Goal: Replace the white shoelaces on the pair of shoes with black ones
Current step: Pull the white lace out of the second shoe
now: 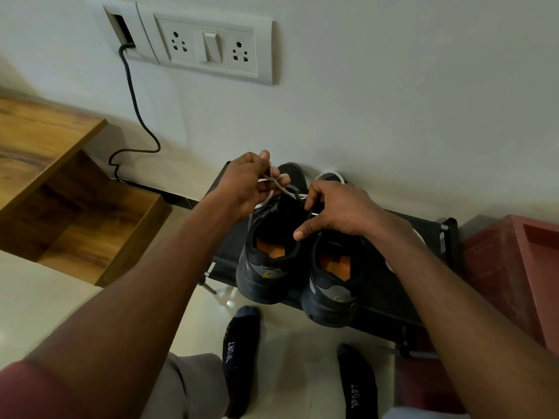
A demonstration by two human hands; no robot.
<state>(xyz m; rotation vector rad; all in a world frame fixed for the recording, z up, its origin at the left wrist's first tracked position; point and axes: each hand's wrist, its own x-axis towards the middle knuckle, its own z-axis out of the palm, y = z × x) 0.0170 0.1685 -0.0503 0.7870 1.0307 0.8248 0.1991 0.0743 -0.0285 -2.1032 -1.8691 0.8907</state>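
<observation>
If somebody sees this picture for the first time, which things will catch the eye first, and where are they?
First the two hands in the middle: the left hand pinches a white shoelace above the left shoe, and the right hand holds that shoe near its tongue. The right shoe stands beside it on a low black rack against the wall. Higher up, a white socket panel stands out.

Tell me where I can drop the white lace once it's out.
Bare rack top right of the right shoe, up to the end rail. Also floor left of the rack. It is crowded around the left shoe, where both hands work.
</observation>
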